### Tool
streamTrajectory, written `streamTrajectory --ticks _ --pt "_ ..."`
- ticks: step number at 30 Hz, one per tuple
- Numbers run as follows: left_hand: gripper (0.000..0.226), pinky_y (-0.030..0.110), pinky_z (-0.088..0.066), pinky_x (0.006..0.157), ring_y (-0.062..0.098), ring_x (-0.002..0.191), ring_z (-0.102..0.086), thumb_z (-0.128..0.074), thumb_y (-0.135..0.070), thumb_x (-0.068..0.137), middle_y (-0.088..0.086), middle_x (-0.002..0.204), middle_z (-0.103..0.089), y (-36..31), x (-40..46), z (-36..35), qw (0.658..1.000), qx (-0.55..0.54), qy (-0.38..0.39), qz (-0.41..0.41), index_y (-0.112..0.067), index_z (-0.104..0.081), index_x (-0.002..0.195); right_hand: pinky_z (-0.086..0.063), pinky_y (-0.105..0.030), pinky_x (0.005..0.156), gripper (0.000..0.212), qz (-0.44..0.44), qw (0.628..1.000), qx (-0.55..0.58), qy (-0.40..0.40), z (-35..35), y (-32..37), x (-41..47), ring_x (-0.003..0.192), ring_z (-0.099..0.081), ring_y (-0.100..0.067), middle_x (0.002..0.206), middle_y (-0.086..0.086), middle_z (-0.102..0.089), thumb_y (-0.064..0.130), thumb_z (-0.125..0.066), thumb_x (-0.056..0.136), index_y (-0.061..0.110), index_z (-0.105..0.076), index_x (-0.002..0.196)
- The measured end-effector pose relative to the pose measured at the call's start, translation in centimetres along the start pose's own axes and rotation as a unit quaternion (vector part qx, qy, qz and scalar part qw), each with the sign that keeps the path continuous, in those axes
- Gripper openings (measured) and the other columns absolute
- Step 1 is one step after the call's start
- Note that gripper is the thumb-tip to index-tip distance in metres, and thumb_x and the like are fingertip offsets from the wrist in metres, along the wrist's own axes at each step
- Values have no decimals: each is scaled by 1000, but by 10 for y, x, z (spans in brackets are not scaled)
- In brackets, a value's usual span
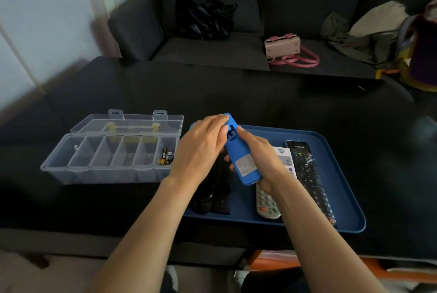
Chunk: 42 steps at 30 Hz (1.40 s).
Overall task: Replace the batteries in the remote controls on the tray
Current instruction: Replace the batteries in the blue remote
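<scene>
A blue remote (241,162) is held back side up above the blue tray (343,198), with its battery bay open near the top. My right hand (262,160) grips its lower half from the right. My left hand (201,146) curls over its upper end, fingertips at the open bay. On the tray lie two black remotes (217,195) at the left, a grey-white remote (267,202), a long black remote (309,179) at the right and a white card (283,153). Loose batteries (166,156) sit in the rightmost cell of the clear organiser box (111,160).
The organiser's lid (132,122) stands open behind it on the dark table (236,96). Beyond the table is a dark sofa with a black bag (203,18), a pink handbag (283,48) and clothes (369,30).
</scene>
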<state>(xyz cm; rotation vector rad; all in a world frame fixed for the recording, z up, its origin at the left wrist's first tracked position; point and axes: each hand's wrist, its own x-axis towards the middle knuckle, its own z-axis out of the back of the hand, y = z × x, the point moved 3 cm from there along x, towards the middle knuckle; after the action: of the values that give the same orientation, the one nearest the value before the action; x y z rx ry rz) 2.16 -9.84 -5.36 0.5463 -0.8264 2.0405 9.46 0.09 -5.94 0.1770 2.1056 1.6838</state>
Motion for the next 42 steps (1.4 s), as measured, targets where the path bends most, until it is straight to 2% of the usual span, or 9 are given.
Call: streamTrajectory --ticks 8,11,14,18,22,28,31,36,42 --pt "39 26 -44 68 15 79 -55 -33 -31 97 6 91 -64 5 2 3 992 -6 -99 -74 -7 -63 96 -52 -23 51 29 -19 999 9 45 -8 0 -5 59 -63 -14 74 -5 -72 35 -49 97 9 -61 101" --pt "41 10 -37 64 6 68 -46 -26 -35 99 -1 79 -55 8 4 13 986 -100 -130 39 -8 -56 91 -52 -23 50 31 -22 998 12 64 -12 -1 -6 60 -62 -14 84 -11 -73 34 -48 97 7 -60 109" --pt "28 11 -37 52 2 56 -44 -28 -34 100 -12 64 -43 14 4 18 963 -114 -161 183 -17 -45 86 -52 -24 51 27 -18 998 18 49 -9 -2 -4 61 -62 -15 89 -15 -72 32 -49 97 10 -60 107" --pt "27 19 -32 47 4 54 -42 -31 -32 100 -10 62 -43 14 1 12 981 6 -11 193 -15 -47 87 -53 -24 51 27 -10 999 41 -2 2 -2 0 62 -63 -16 93 -18 -72 32 -50 97 9 -60 106" --pt "13 27 -41 63 23 88 -61 -44 -18 97 7 98 -61 9 -10 -9 970 127 181 104 -12 -52 105 -54 -24 52 28 -1 998 68 -13 6 -1 2 60 -64 -15 89 -16 -72 32 -50 97 8 -60 106" --pt "19 33 -44 69 24 97 -56 -43 -24 97 7 106 -56 18 -13 -28 944 168 248 135 -13 -49 110 -56 -29 59 37 -8 999 48 -11 6 -8 4 70 -67 -18 105 -20 -70 37 -50 96 8 -58 117" --pt "23 34 -46 79 24 101 -53 -42 -24 97 8 112 -52 23 -13 -24 960 131 203 138 -12 -50 115 -57 -31 63 35 -10 999 42 -1 5 -10 6 73 -68 -20 102 -17 -72 36 -45 99 9 -56 118" --pt "23 27 -45 71 17 92 -57 -53 -19 93 6 103 -58 15 -3 -2 995 -25 -6 99 -11 -60 112 -55 -29 58 30 -10 999 29 22 2 -9 5 66 -66 -18 99 -15 -72 32 -42 100 11 -55 117" --pt "38 18 -40 82 15 99 -58 -71 -16 79 6 111 -60 14 -1 1 996 -61 15 67 -7 -64 115 -54 -26 53 28 27 999 -35 25 -2 -9 3 59 -64 -14 88 -9 -70 30 -41 101 10 -57 114"
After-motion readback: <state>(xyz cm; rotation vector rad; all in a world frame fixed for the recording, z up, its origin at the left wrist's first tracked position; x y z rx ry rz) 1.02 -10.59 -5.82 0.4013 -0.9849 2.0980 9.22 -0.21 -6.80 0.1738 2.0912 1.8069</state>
